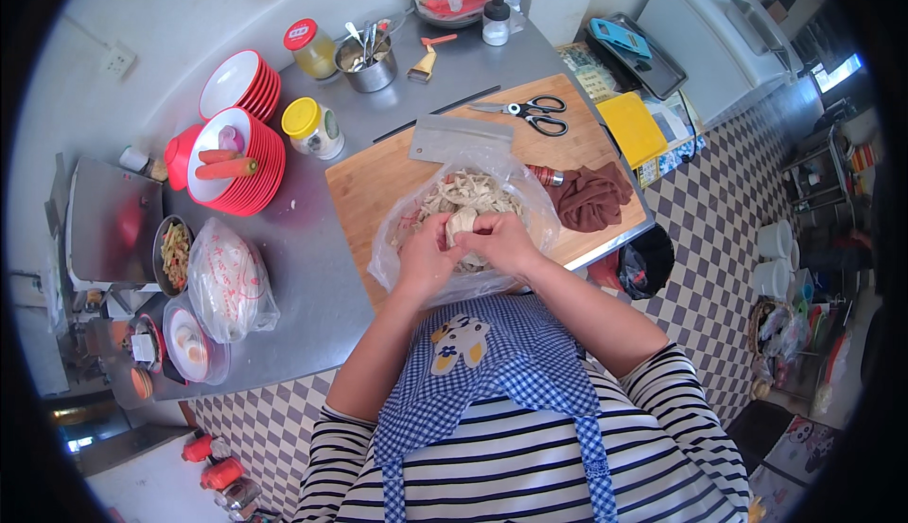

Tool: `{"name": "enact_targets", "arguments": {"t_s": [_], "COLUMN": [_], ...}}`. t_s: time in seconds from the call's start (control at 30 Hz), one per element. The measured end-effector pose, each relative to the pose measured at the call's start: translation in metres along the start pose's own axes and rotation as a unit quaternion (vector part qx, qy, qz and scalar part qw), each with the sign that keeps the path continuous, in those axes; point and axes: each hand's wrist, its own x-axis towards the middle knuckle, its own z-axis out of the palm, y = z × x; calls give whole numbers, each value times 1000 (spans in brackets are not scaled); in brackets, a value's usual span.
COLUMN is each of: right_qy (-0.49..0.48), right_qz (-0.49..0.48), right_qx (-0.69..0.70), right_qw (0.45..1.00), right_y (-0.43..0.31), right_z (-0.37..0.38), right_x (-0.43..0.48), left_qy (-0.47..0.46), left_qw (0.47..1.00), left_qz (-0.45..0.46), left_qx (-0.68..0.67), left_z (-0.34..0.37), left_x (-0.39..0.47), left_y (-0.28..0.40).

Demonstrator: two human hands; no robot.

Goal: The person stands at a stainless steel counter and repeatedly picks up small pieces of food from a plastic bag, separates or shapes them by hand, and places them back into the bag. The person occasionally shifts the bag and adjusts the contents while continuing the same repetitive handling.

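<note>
Between my two hands, over a clear plastic bag (543,214), is a pale, beige piece of food (462,222). My left hand (428,253) grips it from the left, and my right hand (505,243) pinches its right side with thumb and fingers. The open bag holds a heap of pale, torn strips (479,192) of the same look; I cannot tell exactly what food it is. Under the bag lies a wooden cutting board (362,189). A metal cleaver blade (461,138) touches the bag's far side, its handle hidden. Scissors (528,111) with black handles lie beyond it.
A brown cloth (592,200) lies on the board's right. To the left stand stacked red-and-white bowls (273,168) with carrots (227,168), a yellow-lidded jar (312,129) and a tied plastic bag (230,278). Farther back are a metal pot of utensils (369,69) and a peeler (423,65).
</note>
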Motion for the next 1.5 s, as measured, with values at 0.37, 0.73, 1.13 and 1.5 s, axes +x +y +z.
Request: {"name": "enact_targets", "arguments": {"t_s": [0.37, 0.73, 1.13, 1.5], "right_qy": [-60, -68, -112, -59], "right_qz": [-21, -41, -7, -193], "right_qx": [70, 129, 83, -281], "right_qw": [996, 988, 990, 938], "right_y": [-15, -42, -93, -53], "right_z": [-4, -34, -58, -12], "right_x": [3, -22, -18, -12], "left_qy": [27, 134, 144, 1], "left_qw": [975, 959, 915, 909], "left_qz": [-58, -29, 118, -75], "left_qx": [-213, 247, 358, -409], "left_z": [-10, -20, -12, -1], "left_x": [5, 6, -1, -5], "left_y": [17, 23, 11, 46]}}
